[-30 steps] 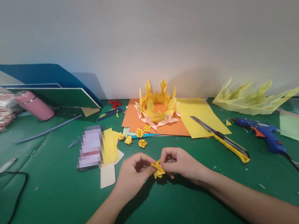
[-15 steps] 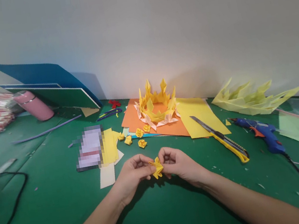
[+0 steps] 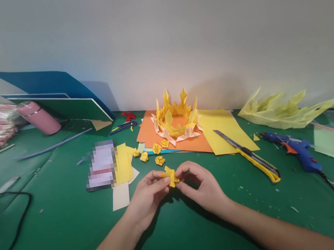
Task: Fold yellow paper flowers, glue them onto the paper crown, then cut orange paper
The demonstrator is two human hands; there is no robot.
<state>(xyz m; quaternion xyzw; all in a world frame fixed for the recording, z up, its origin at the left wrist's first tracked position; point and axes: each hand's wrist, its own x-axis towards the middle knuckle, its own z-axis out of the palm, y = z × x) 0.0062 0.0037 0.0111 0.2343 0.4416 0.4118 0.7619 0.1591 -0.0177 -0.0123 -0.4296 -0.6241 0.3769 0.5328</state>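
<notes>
A small yellow folded paper flower with pointed tips is held just above the table, between both hands. My left hand pinches its left side with thumb and fingers. At its right edge, the thumb and curled fingers of my right hand close on a small point of the paper. Several small yellow paper rosettes lie just beyond my hands. Behind them a yellow folded-paper ring with upright points and a pale pink lower edge rests on orange paper.
A yellow utility knife, its blade out, and a blue glue gun lie to the right. Left are a blurred phone, yellow paper strips and a pink bottle. A pale yellow paper piece sits back right.
The paper flower has been turned and raised slightly between my hands. My right thumb and fingers have spread a little wider, while the left keeps its pinch.
</notes>
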